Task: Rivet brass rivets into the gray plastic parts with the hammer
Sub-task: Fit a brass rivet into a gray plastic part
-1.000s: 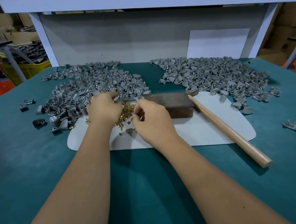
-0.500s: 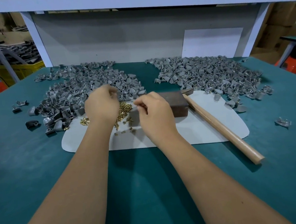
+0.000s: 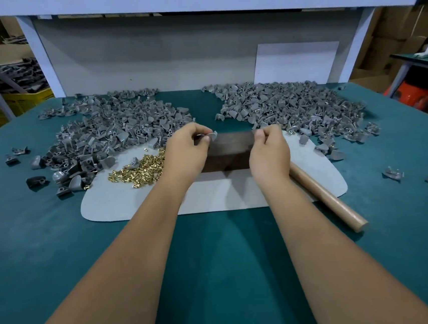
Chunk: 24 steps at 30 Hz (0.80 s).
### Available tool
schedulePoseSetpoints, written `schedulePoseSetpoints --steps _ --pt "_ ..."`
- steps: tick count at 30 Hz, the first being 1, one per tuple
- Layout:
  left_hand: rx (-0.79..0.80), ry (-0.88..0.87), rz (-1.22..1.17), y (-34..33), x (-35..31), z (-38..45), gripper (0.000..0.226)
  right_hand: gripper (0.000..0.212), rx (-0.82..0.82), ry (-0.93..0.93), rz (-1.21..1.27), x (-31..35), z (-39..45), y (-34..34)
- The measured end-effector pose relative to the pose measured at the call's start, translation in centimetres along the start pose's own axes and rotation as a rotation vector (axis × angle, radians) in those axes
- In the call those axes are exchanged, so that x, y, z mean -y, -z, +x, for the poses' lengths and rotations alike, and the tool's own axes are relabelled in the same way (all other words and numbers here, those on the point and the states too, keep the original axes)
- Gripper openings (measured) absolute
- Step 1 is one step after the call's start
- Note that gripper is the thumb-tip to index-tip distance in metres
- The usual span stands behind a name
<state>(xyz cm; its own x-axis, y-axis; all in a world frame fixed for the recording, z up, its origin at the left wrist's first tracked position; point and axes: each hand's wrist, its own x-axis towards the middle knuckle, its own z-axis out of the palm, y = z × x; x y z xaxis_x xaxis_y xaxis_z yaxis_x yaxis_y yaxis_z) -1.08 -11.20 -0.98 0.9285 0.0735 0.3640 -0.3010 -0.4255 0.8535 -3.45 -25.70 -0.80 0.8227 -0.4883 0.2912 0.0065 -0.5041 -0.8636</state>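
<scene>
- half a second ago both hands were low and close together over the heap of brass rivets [image 3: 140, 170]; now they have lifted and drawn apart, one at each far corner of the dark metal block [image 3: 229, 151].
- the left hand [image 3: 185, 155] has moved right, off the rivets, so the heap now lies uncovered just to its left on the pale mat [image 3: 133, 203].
- the left hand's fingers are curled, and the thumb and fingertips pinch a small gray plastic part [image 3: 211, 136], which sticks out to the right of the fingertips, above the block's far left edge.
- the right hand [image 3: 268, 150] is also curled with its fingertips pinched together at the block's far right edge; something small and gray shows at the tips, but whether it is a part or a rivet i cannot tell.
- my reading: picking up is done and the person is about to fit a rivet to the part over the block, which looks to serve as the anvil; no hammering has begun.
- the hammer [image 3: 327, 199] lies untouched, its wooden handle running from under the right wrist toward the near right; its head is hidden behind the hand.
- two big piles of gray parts sit on the far side of the green table [image 3: 47, 256], the left pile [image 3: 110, 132] and the right pile [image 3: 296, 109]; i cannot tell which holds finished pieces.
- the right hand would have to let go of its load before taking the handle just beside it.
</scene>
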Motion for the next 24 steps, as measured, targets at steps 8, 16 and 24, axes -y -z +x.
schedulePoseSetpoints --steps 8,16,24 --pt "-0.121 0.058 0.068 1.1 0.0 0.1 0.014 0.016 0.058 0.237 -0.131 0.5 -1.5 -0.5" --pt "-0.025 -0.061 0.127 0.0 -0.5 -0.7 0.016 0.013 -0.034 0.284 -0.202 0.8 -1.3 -0.7" --pt "-0.020 -0.022 -0.100 0.0 -0.1 -0.6 0.031 0.015 0.083 0.154 0.083 2.0 -0.5 -1.2"
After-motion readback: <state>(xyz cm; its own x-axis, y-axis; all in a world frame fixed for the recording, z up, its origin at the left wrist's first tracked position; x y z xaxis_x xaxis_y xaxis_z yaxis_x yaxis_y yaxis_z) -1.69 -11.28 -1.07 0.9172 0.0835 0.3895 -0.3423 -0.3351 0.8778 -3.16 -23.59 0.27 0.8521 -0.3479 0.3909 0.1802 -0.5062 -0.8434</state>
